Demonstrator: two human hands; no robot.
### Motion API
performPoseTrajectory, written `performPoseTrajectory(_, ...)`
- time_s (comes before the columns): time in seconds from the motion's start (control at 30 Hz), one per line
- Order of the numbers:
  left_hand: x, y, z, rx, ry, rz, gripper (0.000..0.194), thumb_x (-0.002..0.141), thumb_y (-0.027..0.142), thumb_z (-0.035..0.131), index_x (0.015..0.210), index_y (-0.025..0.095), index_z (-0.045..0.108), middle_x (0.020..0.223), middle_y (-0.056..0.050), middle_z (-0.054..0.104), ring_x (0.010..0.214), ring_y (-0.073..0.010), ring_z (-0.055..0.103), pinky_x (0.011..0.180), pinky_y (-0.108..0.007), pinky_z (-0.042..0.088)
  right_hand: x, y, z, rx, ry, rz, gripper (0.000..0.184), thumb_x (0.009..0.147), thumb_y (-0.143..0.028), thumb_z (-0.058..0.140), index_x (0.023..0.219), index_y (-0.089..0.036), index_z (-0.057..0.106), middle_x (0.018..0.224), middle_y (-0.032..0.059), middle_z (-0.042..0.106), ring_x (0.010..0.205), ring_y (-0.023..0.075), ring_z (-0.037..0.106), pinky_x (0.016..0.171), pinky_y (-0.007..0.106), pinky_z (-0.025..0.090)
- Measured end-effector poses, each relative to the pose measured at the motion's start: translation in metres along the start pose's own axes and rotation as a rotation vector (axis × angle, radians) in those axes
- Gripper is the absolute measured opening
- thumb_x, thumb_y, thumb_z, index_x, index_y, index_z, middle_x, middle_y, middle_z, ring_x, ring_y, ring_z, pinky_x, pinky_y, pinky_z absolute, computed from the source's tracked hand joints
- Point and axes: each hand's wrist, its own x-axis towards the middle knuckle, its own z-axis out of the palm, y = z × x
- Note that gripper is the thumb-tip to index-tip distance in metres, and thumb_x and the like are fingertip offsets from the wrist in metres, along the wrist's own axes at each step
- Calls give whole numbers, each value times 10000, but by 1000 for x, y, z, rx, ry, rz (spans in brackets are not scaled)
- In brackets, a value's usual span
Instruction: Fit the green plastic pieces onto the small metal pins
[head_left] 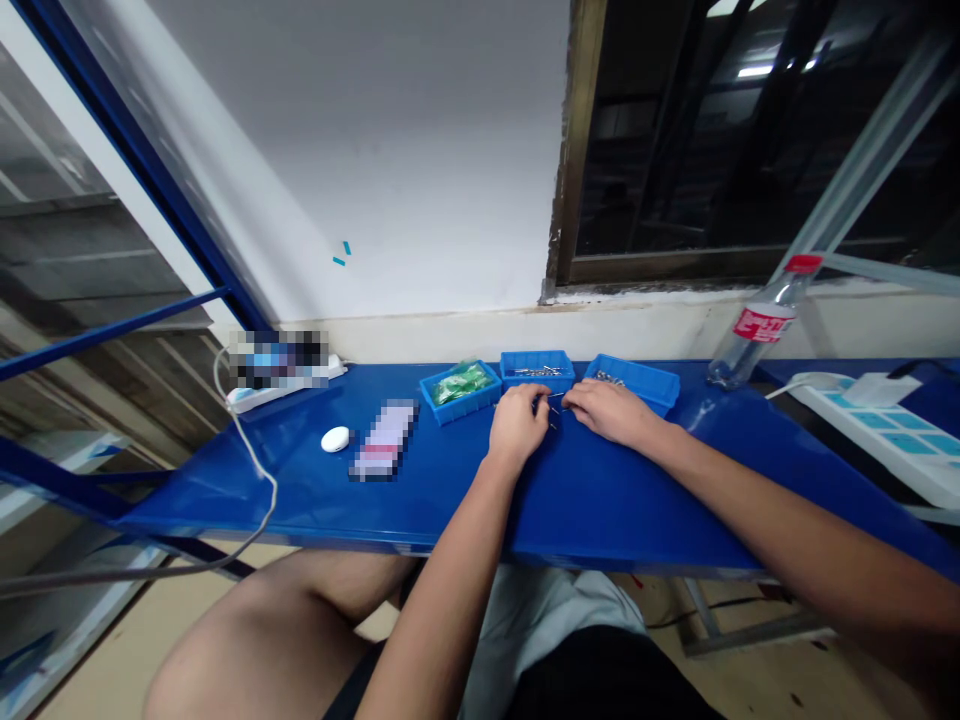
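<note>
My left hand (517, 424) and my right hand (609, 410) rest on the blue table (420, 490), close together, fingers curled toward each other. Between the fingertips lies a thin small metal part (553, 408), too small to name; both hands seem to pinch at it. Just beyond the hands stand three blue bins: one with green pieces (459, 390), a middle one with small metal parts (537, 370), and a right one with metal parts (634, 380).
A plastic water bottle (757, 325) leans at the back right. A white power strip (877, 425) lies on the right, another power strip (277, 385) with a cable at the back left. A white oval object (335, 439) and a blurred flat item (384, 440) lie left of the bins.
</note>
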Motion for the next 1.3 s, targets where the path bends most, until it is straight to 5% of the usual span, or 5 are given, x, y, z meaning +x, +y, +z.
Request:
performPoseTrajectory(0.2,1,3,-3,-60,7,-13,282,952,99,567,1130,209,757,1169,-64,783,1128,-233,707,1069,-380,534,-3,-8,-2,136,157,126,255,873,-103,580,1078,-215,680,995,71,713,866,227,683,748,319,502)
performPoseTrajectory(0.53,0,2,-6,-107,-147,86,276,991,256,630,1231,220,763,1198,-66,790,1080,-228,742,997,-330,562,3,-21,6,1083,374,311,157,820,-329,720,901,-207,663,896,32,748,685,156,683,657,290,588)
performPoseTrajectory(0.9,0,2,-6,-81,-82,52,309,991,149,588,1224,242,768,1200,-61,789,1108,-219,742,1044,-336,552,-2,-23,0,611,373,226,119,893,-302,671,913,-224,759,921,41,792,667,180,676,692,334,577)
performPoseTrajectory(1.1,-1,5,-6,-153,-35,-18,464,1000,213,604,1462,257,584,1160,-47,804,1105,-225,753,1004,-324,572,-2,-28,-3,658,363,173,474,900,-199,560,1369,-225,622,900,13,744,676,162,655,699,299,561)
performPoseTrajectory(1.3,-1,7,-8,-148,-49,-90,324,1054,372,524,1283,242,713,963,-47,826,912,-228,792,866,-309,607,-3,-26,-3,604,374,190,315,897,-192,567,1183,-229,694,878,19,768,748,196,713,749,323,575)
